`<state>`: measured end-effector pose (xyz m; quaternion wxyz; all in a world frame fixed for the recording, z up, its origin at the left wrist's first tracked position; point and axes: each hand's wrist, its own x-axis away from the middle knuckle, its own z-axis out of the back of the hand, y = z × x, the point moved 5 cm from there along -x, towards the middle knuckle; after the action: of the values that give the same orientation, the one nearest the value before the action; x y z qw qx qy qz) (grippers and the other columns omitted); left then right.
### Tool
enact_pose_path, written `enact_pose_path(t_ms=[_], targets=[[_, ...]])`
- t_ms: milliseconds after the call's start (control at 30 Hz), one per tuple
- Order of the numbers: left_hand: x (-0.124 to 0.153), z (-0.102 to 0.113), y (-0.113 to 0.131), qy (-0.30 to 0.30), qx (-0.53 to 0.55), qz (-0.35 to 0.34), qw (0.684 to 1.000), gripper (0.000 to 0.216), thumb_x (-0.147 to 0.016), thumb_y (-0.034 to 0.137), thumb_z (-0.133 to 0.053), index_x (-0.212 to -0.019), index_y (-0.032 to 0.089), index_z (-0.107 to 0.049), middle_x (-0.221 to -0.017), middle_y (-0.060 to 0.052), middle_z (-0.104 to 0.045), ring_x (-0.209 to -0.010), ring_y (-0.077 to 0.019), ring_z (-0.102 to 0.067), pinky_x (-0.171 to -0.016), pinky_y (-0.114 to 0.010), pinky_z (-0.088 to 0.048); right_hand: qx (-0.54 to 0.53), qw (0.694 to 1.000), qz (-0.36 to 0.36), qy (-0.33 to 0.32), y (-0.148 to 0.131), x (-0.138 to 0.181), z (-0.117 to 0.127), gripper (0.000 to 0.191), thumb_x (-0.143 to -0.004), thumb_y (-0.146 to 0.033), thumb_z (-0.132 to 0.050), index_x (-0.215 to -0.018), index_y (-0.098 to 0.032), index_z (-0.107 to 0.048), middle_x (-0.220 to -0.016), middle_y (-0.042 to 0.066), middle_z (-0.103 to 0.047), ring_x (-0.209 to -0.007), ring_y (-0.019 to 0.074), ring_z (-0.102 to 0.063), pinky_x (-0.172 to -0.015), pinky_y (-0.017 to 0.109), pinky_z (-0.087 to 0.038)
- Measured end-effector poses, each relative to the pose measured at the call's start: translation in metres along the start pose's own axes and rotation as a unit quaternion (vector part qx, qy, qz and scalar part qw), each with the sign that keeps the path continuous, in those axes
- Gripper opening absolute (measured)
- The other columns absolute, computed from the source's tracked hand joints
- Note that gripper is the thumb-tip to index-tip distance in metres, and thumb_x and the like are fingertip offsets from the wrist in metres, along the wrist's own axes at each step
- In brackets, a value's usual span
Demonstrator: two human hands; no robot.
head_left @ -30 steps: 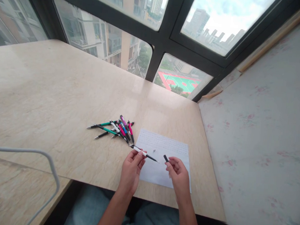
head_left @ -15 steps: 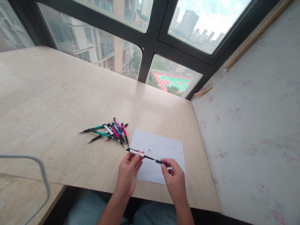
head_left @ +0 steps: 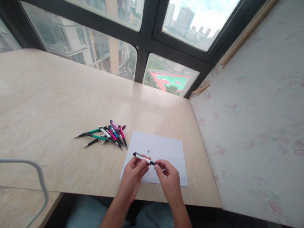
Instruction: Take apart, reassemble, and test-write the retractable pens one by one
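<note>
My left hand (head_left: pixel 134 172) is closed on the white barrel of a ballpoint pen (head_left: pixel 141 157), its black clip end pointing up to the left. Fingers of my right hand (head_left: pixel 168 177) pinch the black grip section (head_left: pixel 153 163) at the pen's other end. Barrel and grip now meet, with no refill visible between them; whether they are fastened I cannot tell. Both hands are above a sheet of paper (head_left: pixel 158 173) with handwriting on its upper part. A tiny dark piece (head_left: pixel 148 151), too small to name, lies on the sheet just beyond the pen.
Left of the paper lies a loose pile of several click pens (head_left: pixel 109 133) in green, pink, blue, purple, white and black. A grey cable-like loop (head_left: pixel 42 175) rises at the lower left. The patterned wall (head_left: pixel 244 134) borders the table (head_left: pixel 64 101) on the right, windows behind.
The black grip section has come up against the white barrel, covering the refill that stuck out between them. The whole view has shifted slightly.
</note>
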<state>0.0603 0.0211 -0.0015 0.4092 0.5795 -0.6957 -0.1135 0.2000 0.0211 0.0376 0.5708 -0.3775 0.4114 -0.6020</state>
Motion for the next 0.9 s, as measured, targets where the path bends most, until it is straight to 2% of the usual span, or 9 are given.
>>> enact_pose_path(t_ms=[167,300,367,467,600,700,800,900], targets=[[-0.004,0.008,0.006,0.043,0.035,-0.017,0.998,0.030,-0.068,0.026,-0.081,-0.094,0.019,-0.067,-0.097,-0.005,-0.071,-0.084,-0.0146,-0.068,-0.068,-0.022,-0.051,-0.046,0.999,-0.016,-0.023,0.012,-0.006,-0.005,0.036,-0.093,-0.044,-0.048,-0.106,-0.017,-0.066,-0.080,0.006,-0.071,-0.066,0.0177,-0.063,-0.055,0.026,-0.048],[-0.009,0.018,0.011,0.078,0.066,-0.050,0.994,0.028,-0.069,0.024,-0.080,-0.093,0.018,-0.066,-0.097,-0.004,-0.070,-0.082,-0.0130,-0.068,-0.065,-0.019,-0.049,0.081,0.996,0.034,0.004,0.017,-0.024,-0.008,0.028,-0.091,-0.034,-0.048,-0.099,-0.018,-0.069,-0.091,0.008,-0.071,-0.074,0.0188,-0.064,-0.067,0.030,-0.051],[-0.011,0.021,0.013,0.086,0.072,-0.057,0.992,0.028,-0.069,0.023,-0.080,-0.093,0.018,-0.067,-0.097,-0.003,-0.070,-0.081,-0.0121,-0.068,-0.064,-0.019,-0.049,0.155,0.986,0.066,-0.002,0.016,-0.035,-0.017,0.025,-0.087,-0.026,-0.051,-0.104,-0.019,-0.068,-0.094,0.007,-0.069,-0.072,0.0179,-0.063,-0.072,0.032,-0.050],[-0.012,0.022,0.013,0.084,0.077,-0.060,0.992,0.029,-0.068,0.023,-0.081,-0.094,0.018,-0.067,-0.096,-0.003,-0.070,-0.082,-0.0121,-0.068,-0.065,-0.019,-0.049,0.225,0.970,0.089,-0.016,0.014,-0.050,-0.033,0.029,-0.083,-0.018,-0.052,-0.108,-0.020,-0.067,-0.098,0.007,-0.068,-0.074,0.0179,-0.062,-0.072,0.031,-0.049],[-0.011,0.022,0.014,0.085,0.078,-0.060,0.992,0.031,-0.067,0.024,-0.082,-0.093,0.019,-0.067,-0.095,-0.003,-0.070,-0.083,-0.0127,-0.068,-0.065,-0.019,-0.049,0.261,0.960,0.099,-0.022,0.011,-0.060,-0.045,0.023,-0.082,-0.015,-0.052,-0.094,-0.022,-0.071,-0.093,0.007,-0.069,-0.078,0.0194,-0.063,-0.070,0.030,-0.048],[-0.012,0.024,0.015,0.090,0.075,-0.061,0.991,0.032,-0.066,0.025,-0.082,-0.094,0.019,-0.067,-0.096,-0.004,-0.070,-0.083,-0.0135,-0.068,-0.064,-0.020,-0.049,0.207,0.975,0.083,-0.008,0.013,-0.058,-0.038,0.018,-0.083,-0.020,-0.053,-0.085,-0.021,-0.071,-0.085,0.005,-0.070,-0.074,0.0191,-0.063,-0.069,0.030,-0.048],[-0.013,0.025,0.016,0.098,0.077,-0.066,0.990,0.032,-0.066,0.025,-0.083,-0.093,0.019,-0.068,-0.096,-0.004,-0.070,-0.083,-0.0137,-0.068,-0.063,-0.020,-0.048,0.066,0.998,0.021,0.002,0.020,-0.047,-0.023,0.019,-0.084,-0.031,-0.056,-0.086,-0.018,-0.069,-0.080,0.006,-0.071,-0.071,0.0193,-0.064,-0.063,0.030,-0.050],[-0.014,0.025,0.015,0.098,0.075,-0.070,0.990,0.031,-0.066,0.025,-0.082,-0.092,0.019,-0.068,-0.098,-0.004,-0.070,-0.082,-0.0130,-0.068,-0.064,-0.019,-0.048,-0.071,0.996,-0.048,0.002,0.024,-0.032,-0.013,0.024,-0.083,-0.038,-0.059,-0.091,-0.017,-0.067,-0.078,0.006,-0.070,-0.067,0.0182,-0.063,-0.054,0.027,-0.048]])
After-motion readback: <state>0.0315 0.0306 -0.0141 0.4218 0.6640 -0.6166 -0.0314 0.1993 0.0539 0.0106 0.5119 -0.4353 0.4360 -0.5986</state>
